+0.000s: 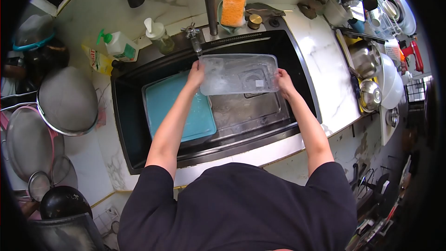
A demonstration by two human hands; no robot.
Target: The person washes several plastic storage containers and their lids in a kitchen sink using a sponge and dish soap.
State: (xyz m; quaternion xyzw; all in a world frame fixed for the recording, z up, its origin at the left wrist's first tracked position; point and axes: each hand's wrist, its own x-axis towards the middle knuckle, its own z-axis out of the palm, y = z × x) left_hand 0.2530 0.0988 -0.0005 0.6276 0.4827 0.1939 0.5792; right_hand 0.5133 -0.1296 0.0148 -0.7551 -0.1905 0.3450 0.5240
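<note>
A clear plastic container point(223, 72) is held level over the black sink point(297, 65), its far left corner close to the small tap point(194, 42). My left hand point(196, 75) grips its left end, and my right hand point(283, 82) has hold of the right end. Below and to the left, a turquoise tray point(183, 111) lies in the sink. The sink's drain area shows through the container's clear bottom. Whether water is running from the tap I cannot tell.
An orange sponge point(233, 9), a soap pump bottle point(160, 37) and a green-capped white bottle point(121, 47) stand behind the sink. Sieves point(67, 100) hang at the left. Metal bowls point(370, 94) and stacked dishes point(399, 11) are at the right.
</note>
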